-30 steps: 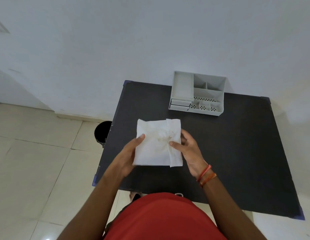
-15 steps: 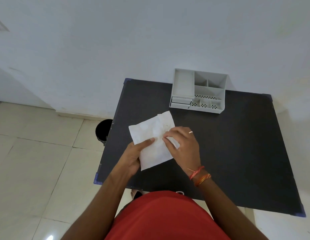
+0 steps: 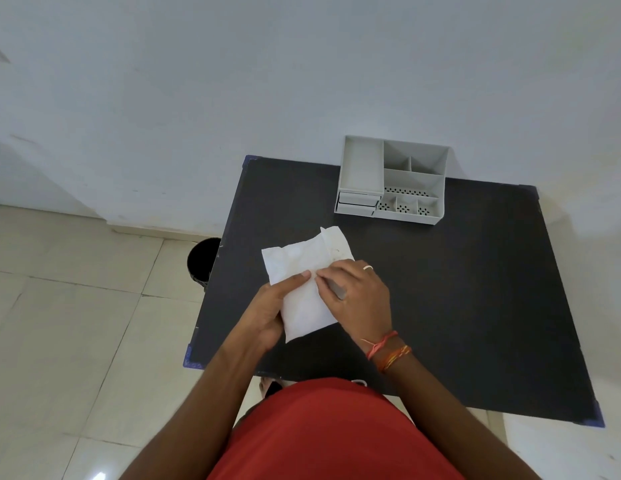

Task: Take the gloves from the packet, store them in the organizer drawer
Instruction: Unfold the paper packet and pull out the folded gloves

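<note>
I hold a white packet [image 3: 302, 271] above the black table [image 3: 458, 289], turned at an angle. My left hand [image 3: 267, 313] grips its lower left edge with the thumb on top. My right hand [image 3: 354, 292] lies over its right side, fingers pinched on the packet near the middle. The gloves inside are hidden. The grey organizer [image 3: 392, 180] stands at the table's far edge against the wall, with two small shut drawers [image 3: 357, 202] at its front left.
A black bin [image 3: 201, 259] stands on the tiled floor left of the table. The white wall runs right behind the organizer. Blue caps mark the table corners [image 3: 191, 358].
The packet has turned counter-clockwise from square to tilted. My right hand has moved from its right edge onto its top and pinches it near the middle.
</note>
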